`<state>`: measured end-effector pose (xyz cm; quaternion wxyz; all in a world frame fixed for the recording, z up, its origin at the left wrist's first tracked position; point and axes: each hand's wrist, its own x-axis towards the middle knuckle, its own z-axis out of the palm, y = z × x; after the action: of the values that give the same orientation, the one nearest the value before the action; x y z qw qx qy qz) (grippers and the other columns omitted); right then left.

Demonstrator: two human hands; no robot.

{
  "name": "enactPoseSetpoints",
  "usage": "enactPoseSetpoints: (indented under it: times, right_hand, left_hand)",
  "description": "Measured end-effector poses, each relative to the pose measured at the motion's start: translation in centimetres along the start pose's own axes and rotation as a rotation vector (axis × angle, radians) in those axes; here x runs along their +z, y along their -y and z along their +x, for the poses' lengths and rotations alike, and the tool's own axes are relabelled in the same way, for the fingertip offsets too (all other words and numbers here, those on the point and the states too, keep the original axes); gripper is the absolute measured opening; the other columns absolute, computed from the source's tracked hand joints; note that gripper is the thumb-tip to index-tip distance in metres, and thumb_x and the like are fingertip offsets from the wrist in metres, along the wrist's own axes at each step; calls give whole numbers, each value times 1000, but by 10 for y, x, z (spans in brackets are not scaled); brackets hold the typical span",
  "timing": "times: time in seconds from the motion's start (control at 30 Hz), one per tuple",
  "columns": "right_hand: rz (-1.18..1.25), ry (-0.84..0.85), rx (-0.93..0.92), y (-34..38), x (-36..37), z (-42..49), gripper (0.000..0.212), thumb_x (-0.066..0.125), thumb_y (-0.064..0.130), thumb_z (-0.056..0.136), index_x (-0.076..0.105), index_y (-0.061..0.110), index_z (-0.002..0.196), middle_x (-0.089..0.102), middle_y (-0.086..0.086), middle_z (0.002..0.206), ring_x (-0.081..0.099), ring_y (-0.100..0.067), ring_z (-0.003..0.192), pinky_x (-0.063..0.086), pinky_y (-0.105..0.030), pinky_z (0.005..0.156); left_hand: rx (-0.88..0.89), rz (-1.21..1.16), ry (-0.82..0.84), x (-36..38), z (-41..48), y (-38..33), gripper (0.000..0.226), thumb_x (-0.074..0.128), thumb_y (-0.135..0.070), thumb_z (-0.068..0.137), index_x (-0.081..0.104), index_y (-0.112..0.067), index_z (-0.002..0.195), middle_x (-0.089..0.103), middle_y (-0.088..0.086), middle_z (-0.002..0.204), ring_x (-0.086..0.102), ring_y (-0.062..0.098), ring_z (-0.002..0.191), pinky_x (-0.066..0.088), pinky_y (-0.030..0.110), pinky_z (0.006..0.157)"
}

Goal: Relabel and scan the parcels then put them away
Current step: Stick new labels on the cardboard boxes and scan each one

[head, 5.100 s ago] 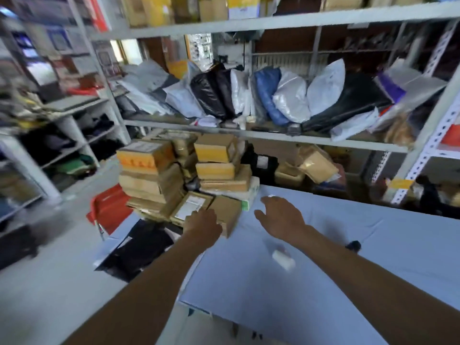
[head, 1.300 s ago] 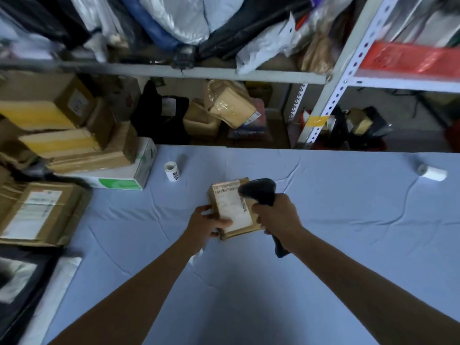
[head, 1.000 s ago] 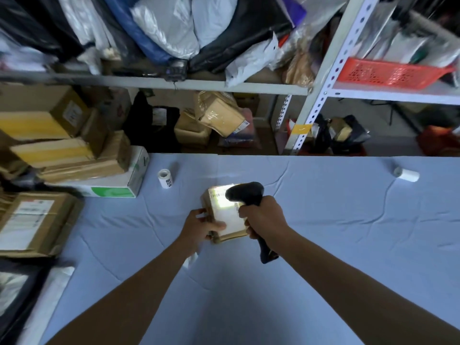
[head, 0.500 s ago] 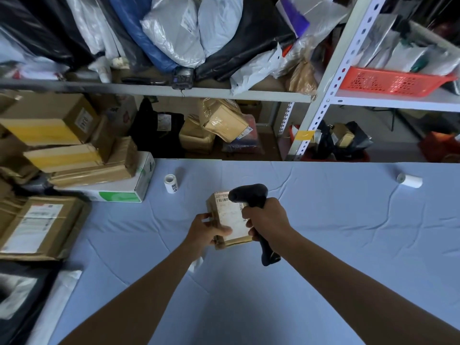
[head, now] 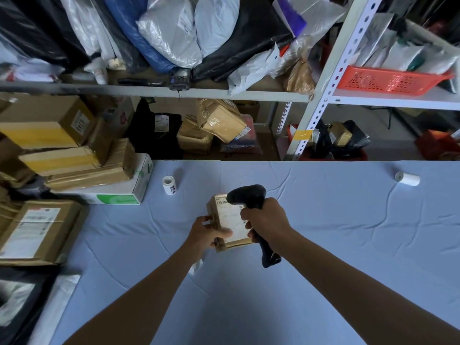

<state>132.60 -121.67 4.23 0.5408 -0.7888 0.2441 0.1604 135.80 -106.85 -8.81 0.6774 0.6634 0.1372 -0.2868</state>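
Head cam: I'm mid-scan, left hand [head: 204, 232] gripping the parcel [head: 213, 211], right hand [head: 265, 220] wrapped round the scanner [head: 246, 194] aimed at its label [head: 231, 221]; next, probably shelve it.

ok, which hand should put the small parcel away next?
Probably left: the left hand grips the small parcel, while the right hand is wrapped round the black scanner and would need to put it down first.
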Motion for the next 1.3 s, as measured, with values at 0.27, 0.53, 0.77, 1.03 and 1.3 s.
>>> enactPoseSetpoints:
  times: [0.27,0.53,0.77,1.03,1.3]
  right_hand:
    - [-1,-6,-10,-5,-1,2,18,58,5,81,59,-1,98,60,-11,69,54,-17,47,49,-26,50]
    - [-97,-78,-18,-31,-8,28,16,61,13,78,62,4,91,62,-8,72,59,-22,60,53,-35,62]
    - [-374,-134,65,-88,-30,70,32,67,14,81,54,1,107,57,-10,87,52,-17,66,33,-25,50]
    - [-589,-220,22,-133,-6,106,59,83,23,71,51,-4,112,59,-24,108,58,-40,101,51,-44,85]
    - [-681,-232,47,-151,10,107,59,82,18,71,45,-4,111,55,-25,113,52,-44,107,48,-48,81]
  left_hand:
    - [-38,-15,-19,-3,5,5,73,90,-10,51,58,-6,116,69,14,108,69,32,92,60,42,71]
    - [-127,54,47,2,8,5,19,70,-9,83,61,-12,99,68,13,102,65,30,96,57,38,77]
    - [-209,134,57,1,16,19,38,66,-8,85,57,-3,121,67,16,115,64,33,103,55,44,86]
    - [-25,220,-317,-27,3,25,43,65,-11,86,54,-4,126,58,14,127,57,28,114,47,34,93]
    - [-184,939,-450,-55,-21,68,92,76,-64,61,40,-10,126,47,7,123,44,28,119,45,42,93]
